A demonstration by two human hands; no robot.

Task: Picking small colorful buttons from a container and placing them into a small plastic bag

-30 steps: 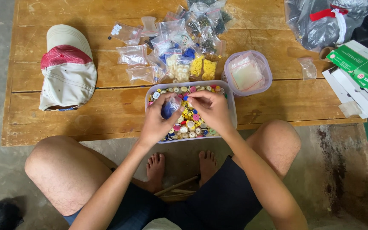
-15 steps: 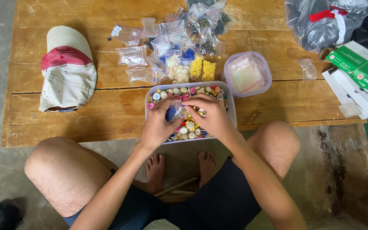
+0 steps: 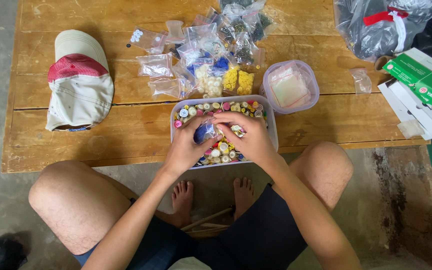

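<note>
Both hands work over the tub [image 3: 272,131] of mixed buttons [image 3: 226,150] at the near edge of the table [image 3: 326,120]. The left hand [image 3: 186,147] pinches a small clear bag [image 3: 205,132] with blue buttons inside, held just above the heap; the right hand [image 3: 248,137] has its fingers curled at the bag's mouth, closed on its edge or on a button — which of the two I cannot tell. The likely slip is at that mouth: if the thin plastic folds shut or the fingers let go, a button would drop back among the others and be lost in the mix, or skip over the rim and fall to the floor [image 3: 401,200] between the knees. The tub sits right at the table's edge, so a push from the wrists could tip it toward the lap. By count: one tub of loose buttons, far too many to number; one round tub [image 3: 314,80] behind it holding empty bags; one bag in hand; a cluster of filled bags [image 3: 216,55] beyond, at least a dozen, overlapping so the exact figure cannot be told — two of them yellow, one cream, one blue; one cap [image 3: 78,82] to the left; one dark sack [image 3: 381,30] and a stack of green and white boxes [image 3: 426,85] to the right.
</note>
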